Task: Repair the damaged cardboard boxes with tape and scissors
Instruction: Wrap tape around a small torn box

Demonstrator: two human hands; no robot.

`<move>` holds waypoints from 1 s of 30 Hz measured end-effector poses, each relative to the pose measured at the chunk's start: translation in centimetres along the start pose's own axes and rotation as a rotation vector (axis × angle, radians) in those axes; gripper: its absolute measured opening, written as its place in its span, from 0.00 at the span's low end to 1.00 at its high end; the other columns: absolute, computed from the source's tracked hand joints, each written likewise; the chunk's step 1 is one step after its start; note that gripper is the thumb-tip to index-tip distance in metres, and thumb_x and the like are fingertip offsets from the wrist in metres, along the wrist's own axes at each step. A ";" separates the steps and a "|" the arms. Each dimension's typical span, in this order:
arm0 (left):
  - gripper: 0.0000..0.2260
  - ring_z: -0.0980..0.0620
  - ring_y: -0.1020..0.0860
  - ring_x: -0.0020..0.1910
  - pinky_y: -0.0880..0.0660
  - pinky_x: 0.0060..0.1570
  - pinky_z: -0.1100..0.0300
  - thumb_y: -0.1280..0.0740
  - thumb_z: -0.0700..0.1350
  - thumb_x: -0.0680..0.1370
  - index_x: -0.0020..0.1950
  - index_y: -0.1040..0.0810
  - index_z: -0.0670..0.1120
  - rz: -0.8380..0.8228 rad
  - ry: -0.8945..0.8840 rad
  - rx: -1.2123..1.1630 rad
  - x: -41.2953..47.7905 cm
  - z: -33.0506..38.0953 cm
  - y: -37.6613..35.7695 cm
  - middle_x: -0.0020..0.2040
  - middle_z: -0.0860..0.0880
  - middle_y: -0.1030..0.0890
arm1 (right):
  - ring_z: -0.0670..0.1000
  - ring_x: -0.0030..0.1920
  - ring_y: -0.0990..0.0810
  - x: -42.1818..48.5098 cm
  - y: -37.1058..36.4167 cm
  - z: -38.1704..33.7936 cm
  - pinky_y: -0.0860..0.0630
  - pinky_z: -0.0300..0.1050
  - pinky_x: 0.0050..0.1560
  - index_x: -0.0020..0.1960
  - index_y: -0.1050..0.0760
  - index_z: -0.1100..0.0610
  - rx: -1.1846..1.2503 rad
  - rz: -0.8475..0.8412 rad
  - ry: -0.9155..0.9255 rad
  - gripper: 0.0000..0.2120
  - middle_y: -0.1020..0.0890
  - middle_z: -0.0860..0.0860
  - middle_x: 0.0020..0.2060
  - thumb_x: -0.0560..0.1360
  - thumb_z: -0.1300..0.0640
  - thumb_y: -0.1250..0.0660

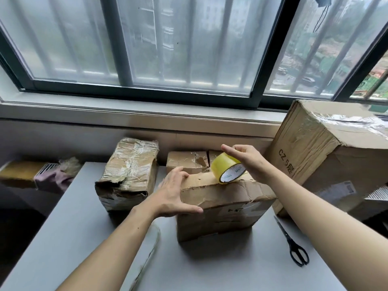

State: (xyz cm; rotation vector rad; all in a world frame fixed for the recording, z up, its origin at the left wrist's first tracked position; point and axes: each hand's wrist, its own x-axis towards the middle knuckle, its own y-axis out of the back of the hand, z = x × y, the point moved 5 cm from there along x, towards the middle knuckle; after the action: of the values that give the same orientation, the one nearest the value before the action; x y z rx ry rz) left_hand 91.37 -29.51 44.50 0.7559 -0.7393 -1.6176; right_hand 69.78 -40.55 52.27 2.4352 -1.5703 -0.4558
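Grey tabletop [69, 238] set against a wall under a wide sliding window [147, 45] w/ frosted panes and bars outside; only the pane at 2 o'clock is clear enough to show buildings and greenery. Center of table: the torn cardboard box [220, 208], top edge ragged and creased, a label on its front too smeared to read. Left hand [176, 194] lies spread on the box's top-left corner, fingers straight, thumb reaching along the front edge. Right hand [245, 160] holds the yellow tape roll [227, 171] at the box's top, fingers mostly straight over the roll; the thumb is hidden behind it, so exact grip is hard to make out. Roll is tilted, white core facing the camera, printed "CHINA" and "MADE" partly cut off. At 9 o'clock from the center box sits a crushed box [128, 175] wrapped in wrinkled clear tape, corner split open. At 12 o'clock, a small torn box [186, 162] w/ another behind it, mostly hidden by the roll and hand. At 3 o'clock a big carton [327, 156], printed "CZ 5" plus unreadable characters, cut off by the frame edge. Black-handled scissors [291, 242] lie shut on the table at 4 o'clock, apart from the box. A clear tape strip [151, 246] at 7 o'clock is faint.
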 end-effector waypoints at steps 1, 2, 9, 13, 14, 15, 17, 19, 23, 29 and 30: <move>0.54 0.55 0.45 0.76 0.45 0.76 0.46 0.33 0.79 0.56 0.73 0.43 0.53 0.026 -0.012 0.054 0.2 0.6 0.2 0.76 0.55 0.45 | 0.52 0.38 0.33 0.0 0.1 0.4 0.41 0.46 0.38 0.39 0.30 0.55 0.072 -0.005 -0.001 0.27 0.32 0.51 0.34 0.66 0.33 0.25; 0.53 0.55 0.41 0.74 0.44 0.76 0.44 0.32 0.79 0.56 0.73 0.43 0.53 0.045 -0.028 0.102 0.3 1.3 0.2 0.75 0.55 0.42 | 0.53 0.40 0.34 -0.1 0.1 0.8 0.41 0.47 0.38 0.41 0.29 0.56 0.130 -0.006 0.004 0.28 0.33 0.53 0.35 0.65 0.32 0.25; 0.61 0.55 0.45 0.77 0.52 0.76 0.39 0.28 0.76 0.56 0.79 0.54 0.54 -0.114 0.024 0.343 1.5 4.1 -0.2 0.78 0.56 0.44 | 0.49 0.37 0.34 0.0 0.1 2.3 0.41 0.43 0.37 0.45 0.30 0.57 0.297 -0.083 0.064 0.24 0.34 0.53 0.36 0.72 0.37 0.28; 0.60 0.55 0.42 0.77 0.46 0.76 0.41 0.28 0.75 0.57 0.79 0.52 0.54 -0.125 0.035 0.400 1.7 4.6 -0.3 0.78 0.56 0.42 | 0.46 0.31 0.37 0.1 0.0 2.0 0.40 0.37 0.30 0.38 0.34 0.57 0.308 -0.042 0.118 0.23 0.37 0.49 0.32 0.72 0.39 0.30; 0.60 0.55 0.40 0.76 0.43 0.75 0.42 0.28 0.75 0.57 0.79 0.51 0.53 -0.110 0.037 0.404 1.7 4.5 -0.2 0.78 0.55 0.40 | 0.47 0.31 0.38 0.2 0.1 1.7 0.41 0.40 0.30 0.35 0.36 0.55 0.302 -0.013 0.148 0.23 0.38 0.48 0.31 0.73 0.40 0.30; 0.59 0.54 0.39 0.75 0.41 0.74 0.43 0.29 0.75 0.56 0.79 0.50 0.53 -0.097 0.036 0.406 1.8 4.3 -0.2 0.77 0.55 0.38 | 0.48 0.31 0.40 0.4 0.2 1.2 0.43 0.43 0.31 0.33 0.38 0.53 0.268 0.019 0.191 0.23 0.39 0.48 0.29 0.73 0.40 0.31; 0.59 0.54 0.36 0.74 0.38 0.72 0.45 0.30 0.75 0.56 0.79 0.48 0.52 -0.088 0.032 0.415 2.1 4.0 -0.2 0.75 0.54 0.34 | 0.47 0.30 0.41 0.4 0.5 0.0 0.44 0.44 0.31 0.29 0.40 0.52 0.135 0.062 0.286 0.23 0.40 0.46 0.27 0.75 0.43 0.33; 0.58 0.54 0.35 0.73 0.37 0.71 0.46 0.31 0.76 0.56 0.79 0.47 0.51 -0.071 0.007 0.430 2.4 3.7 -0.4 0.75 0.53 0.33 | 0.45 0.28 0.41 0.0 1.0 -1.3 0.43 0.42 0.30 0.28 0.41 0.52 -0.001 0.105 0.363 0.23 0.40 0.44 0.24 0.76 0.46 0.35; 0.57 0.55 0.37 0.74 0.39 0.73 0.48 0.32 0.74 0.57 0.79 0.50 0.52 -0.068 -0.058 0.449 2.9 3.2 -0.8 0.76 0.53 0.35 | 0.46 0.27 0.42 -0.7 1.5 -2.2 0.43 0.46 0.30 0.28 0.42 0.57 -0.219 0.214 0.439 0.23 0.40 0.47 0.24 0.75 0.47 0.39; 0.59 0.54 0.39 0.75 0.41 0.73 0.51 0.31 0.73 0.59 0.80 0.56 0.51 -0.089 -0.080 0.436 3.2 2.5 -1.0 0.77 0.54 0.37 | 0.50 0.27 0.39 -2.1 3.4 -2.5 0.38 0.52 0.30 0.28 0.40 0.61 -0.540 0.303 0.452 0.21 0.35 0.59 0.24 0.75 0.51 0.40; 0.59 0.54 0.39 0.75 0.42 0.73 0.51 0.30 0.73 0.60 0.80 0.56 0.51 -0.088 -0.087 0.431 3.3 2.6 -0.9 0.77 0.54 0.38 | 0.52 0.27 0.38 -2.4 4.3 -2.2 0.37 0.51 0.30 0.28 0.40 0.60 -0.610 0.313 0.444 0.21 0.35 0.57 0.23 0.75 0.51 0.40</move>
State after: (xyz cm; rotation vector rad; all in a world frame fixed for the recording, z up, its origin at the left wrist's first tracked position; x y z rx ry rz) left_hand 88.24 -32.41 45.02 1.0408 -1.1528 -1.5956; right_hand 66.06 -40.11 56.13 1.6584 -1.3333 -0.2577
